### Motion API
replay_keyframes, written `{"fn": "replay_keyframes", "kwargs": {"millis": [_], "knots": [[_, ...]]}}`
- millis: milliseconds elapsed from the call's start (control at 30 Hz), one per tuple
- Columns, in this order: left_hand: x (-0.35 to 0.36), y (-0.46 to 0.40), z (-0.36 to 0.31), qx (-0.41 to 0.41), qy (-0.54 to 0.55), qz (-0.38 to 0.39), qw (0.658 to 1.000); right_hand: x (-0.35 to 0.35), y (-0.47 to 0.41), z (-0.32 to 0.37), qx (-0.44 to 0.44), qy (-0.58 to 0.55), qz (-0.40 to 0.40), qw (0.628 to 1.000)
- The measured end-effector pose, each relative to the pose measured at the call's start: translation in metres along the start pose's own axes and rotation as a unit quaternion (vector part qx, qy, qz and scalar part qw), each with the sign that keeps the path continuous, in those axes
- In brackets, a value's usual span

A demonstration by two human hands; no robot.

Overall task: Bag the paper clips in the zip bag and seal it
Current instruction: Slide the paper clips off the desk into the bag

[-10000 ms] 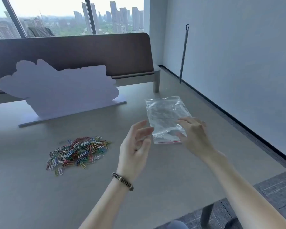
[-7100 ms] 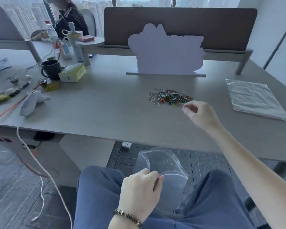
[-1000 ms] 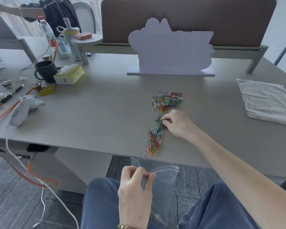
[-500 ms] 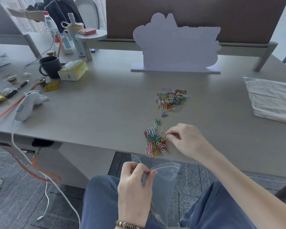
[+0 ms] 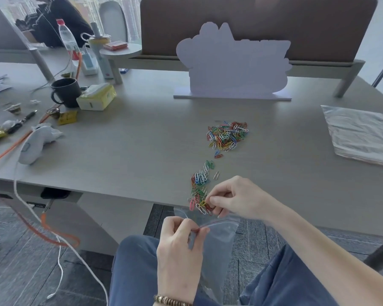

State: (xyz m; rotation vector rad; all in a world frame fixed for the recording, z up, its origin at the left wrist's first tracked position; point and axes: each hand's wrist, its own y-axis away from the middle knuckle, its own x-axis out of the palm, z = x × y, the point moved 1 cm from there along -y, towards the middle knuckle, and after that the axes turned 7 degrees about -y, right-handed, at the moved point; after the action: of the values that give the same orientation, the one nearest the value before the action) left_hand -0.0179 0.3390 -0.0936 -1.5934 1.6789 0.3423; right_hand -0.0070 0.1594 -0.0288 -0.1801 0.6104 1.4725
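Clips (image 5: 227, 135) lie in two groups on the worktop (image 5: 142, 146): a heap right of centre and a trail (image 5: 200, 184) running down to the near edge. None can be made out inside the bag yet, so the bagging looks barely begun, and sealing is left.

At far left of the frame sit a mug (image 5: 66, 92), a tissue pack (image 5: 97, 96) and a white handheld device (image 5: 34, 145), well apart from the work.

Low in the centre, the left hand (image 5: 179, 246) pinches one lip of the zip bag (image 5: 217, 250) between thumb and fingers (image 5: 196, 234), holding its mouth open just below the worktop edge. The bag hangs over the person's lap.

Just right of that, the right hand (image 5: 237, 198) has its fingers (image 5: 217, 196) curled closed around a small bunch of clips at the very edge, directly above the bag mouth. My guess is they are about to be dropped or swept in.

At the far right lies a spare stack of bags (image 5: 360, 133), untouched.
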Motion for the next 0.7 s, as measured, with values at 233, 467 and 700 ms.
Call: {"fn": "replay_keyframes", "kwargs": {"millis": [233,467,700], "knots": [[0.001,0.001,0.004,0.001,0.002,-0.005,1.000,-0.038,-0.036,-0.006,0.010,0.092,-0.137,0.986],[-0.001,0.000,0.004,-0.012,0.004,-0.003,1.000,-0.044,-0.095,-0.014,-0.002,0.208,-0.165,0.964],[-0.002,-0.001,0.005,-0.011,-0.003,-0.004,1.000,-0.021,-0.077,0.006,-0.063,0.217,-0.108,0.968]]}}
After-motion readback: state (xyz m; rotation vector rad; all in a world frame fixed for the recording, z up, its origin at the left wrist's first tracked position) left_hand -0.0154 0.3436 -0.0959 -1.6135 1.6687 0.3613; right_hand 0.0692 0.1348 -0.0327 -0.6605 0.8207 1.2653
